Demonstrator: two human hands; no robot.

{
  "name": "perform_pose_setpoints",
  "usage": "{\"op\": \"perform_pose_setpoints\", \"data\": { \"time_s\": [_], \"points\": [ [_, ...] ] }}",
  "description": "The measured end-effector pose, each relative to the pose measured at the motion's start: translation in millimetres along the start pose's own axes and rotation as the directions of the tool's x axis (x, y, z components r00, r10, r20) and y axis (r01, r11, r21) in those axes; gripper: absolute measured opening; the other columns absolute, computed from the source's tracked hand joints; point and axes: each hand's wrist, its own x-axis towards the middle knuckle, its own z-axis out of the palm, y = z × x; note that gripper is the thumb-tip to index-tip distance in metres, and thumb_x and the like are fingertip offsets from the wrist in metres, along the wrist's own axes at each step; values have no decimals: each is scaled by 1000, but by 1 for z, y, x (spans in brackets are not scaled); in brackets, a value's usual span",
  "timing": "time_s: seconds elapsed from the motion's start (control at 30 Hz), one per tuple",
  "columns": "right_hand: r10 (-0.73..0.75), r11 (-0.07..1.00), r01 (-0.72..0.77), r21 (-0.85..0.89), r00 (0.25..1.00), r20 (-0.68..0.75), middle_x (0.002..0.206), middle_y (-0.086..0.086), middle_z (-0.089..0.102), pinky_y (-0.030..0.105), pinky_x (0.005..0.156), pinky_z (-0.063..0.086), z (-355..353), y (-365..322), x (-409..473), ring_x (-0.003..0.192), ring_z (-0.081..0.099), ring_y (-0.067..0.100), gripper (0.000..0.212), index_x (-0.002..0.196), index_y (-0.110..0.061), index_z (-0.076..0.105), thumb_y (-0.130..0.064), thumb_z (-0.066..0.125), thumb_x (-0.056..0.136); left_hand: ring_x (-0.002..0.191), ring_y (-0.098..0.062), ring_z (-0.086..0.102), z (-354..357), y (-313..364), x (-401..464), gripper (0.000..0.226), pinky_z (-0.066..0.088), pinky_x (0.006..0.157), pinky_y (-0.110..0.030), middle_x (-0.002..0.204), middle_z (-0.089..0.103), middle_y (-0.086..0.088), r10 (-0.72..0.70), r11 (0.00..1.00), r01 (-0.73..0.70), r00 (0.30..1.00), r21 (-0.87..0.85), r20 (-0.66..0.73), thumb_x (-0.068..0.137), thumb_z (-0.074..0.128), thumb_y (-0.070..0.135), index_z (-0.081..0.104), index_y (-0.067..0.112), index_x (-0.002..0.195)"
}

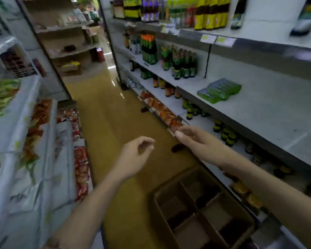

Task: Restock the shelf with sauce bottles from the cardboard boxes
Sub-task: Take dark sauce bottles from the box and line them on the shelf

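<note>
Both arms reach out over the aisle floor (pixel 104 112), bare to the elbow. The left hand (pixel 133 159) hangs over the middle of the aisle with its fingers loosely curled toward the thumb, nothing between them. The right hand (pixel 192 137) stretches further, toward the front edge of the lower shelf (pixel 201 123) on the right-hand rack, fingers nearly straight and close together; it holds nothing I can make out, though the blur hides the fingertips. Below the right forearm an open cardboard box (pixel 201 211) sits on the floor against the foot of the rack, its dividers marking out cells; the cells look dark and I cannot tell whether bottles are left in them. Dark sauce bottles with yellow caps (pixel 226 133) stand along the lower shelf just beyond the right hand. On the shelf above, green-labelled bottles (pixel 181 63) cluster toward the far end, and a flat green pack (pixel 221 90) lies near the front edge. Red and orange packets (pixel 162 112) line the low shelf further down. Bagged goods (pixel 81 169) fill the rack on the left.
</note>
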Motion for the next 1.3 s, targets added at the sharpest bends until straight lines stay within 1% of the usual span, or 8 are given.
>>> {"op": "perform_pose_setpoints", "data": {
  "time_s": [0.1, 0.23, 0.57, 0.83, 1.0, 1.07, 1.2, 1.3],
  "points": [
    [40, 999, -40, -6, 997, -64, 135, -12, 53, 27, 93, 47, -7, 9, 50, 118, 52, 6, 82, 142, -30, 43, -76, 36, 75, 101, -7, 61, 13, -29, 62, 15, 50, 94, -29, 103, 65, 10, 15, 1000, -14, 996, -10, 89, 95, 57, 18, 61, 31, 100],
    [101, 994, -93, 63, 986, -132, 124, -13, 52, 23, 88, 41, -16, 26, 118, 112, 50, 5, 81, 140, -29, 45, -73, 36, 73, 103, -4, 59, 28, -48, 140, 20, 49, 90, -23, 104, 61, 16, 42, 999, -44, 976, 7, 214, 95, 56, 23, 54, 43, 98],
    [340, 934, -283, 218, 891, -301, 132, -5, 54, 27, 92, 47, -54, 73, 195, 115, 54, 10, 89, 137, -26, 46, -78, 39, 65, 106, -3, 56, 74, -38, 297, 21, 51, 91, -27, 118, 60, 11, 131, 985, -171, 827, 23, 547, 97, 53, 29, 57, 32, 118],
    [546, 838, -433, 333, 638, -543, 130, -5, 55, 36, 98, 49, -75, 120, 214, 118, 55, 13, 72, 136, -25, 46, -67, 48, 78, 108, -5, 56, 152, -6, 401, 26, 42, 84, -10, 117, 59, 9, 387, 893, -426, 561, -146, 731, 98, 51, 25, 58, 23, 123],
    [682, 727, -487, 484, 436, -587, 130, -4, 55, 35, 97, 50, -59, 156, 241, 118, 56, 14, 76, 139, -24, 45, -67, 49, 78, 106, -5, 57, 201, -21, 457, 21, 50, 90, -24, 114, 60, 8, 428, 864, -434, 362, -257, 828, 98, 51, 25, 59, 26, 118],
    [716, 694, -476, 541, 368, -594, 127, -4, 57, 33, 96, 51, -48, 173, 252, 115, 58, 13, 72, 139, -24, 47, -65, 53, 80, 103, -9, 59, 222, -30, 472, 20, 54, 88, -32, 112, 61, 5, 408, 879, -396, 336, -266, 849, 98, 51, 24, 59, 26, 116],
    [784, 608, -468, 641, 228, -577, 127, -5, 57, 27, 92, 48, -21, 214, 262, 115, 56, 11, 61, 137, -23, 48, -57, 58, 87, 93, -4, 54, 277, -54, 477, 20, 39, 72, 0, 112, 60, 3, 411, 852, -454, 271, -261, 870, 97, 53, 16, 62, 17, 115],
    [840, 525, -443, 726, 134, -526, 128, -2, 60, 31, 94, 50, 4, 259, 264, 113, 59, 13, 58, 135, -19, 51, -52, 60, 89, 95, -8, 56, 325, -89, 473, 18, 40, 73, -12, 111, 60, 6, 337, 882, -431, 290, -192, 896, 97, 53, 17, 62, 20, 113]
  ]
}}
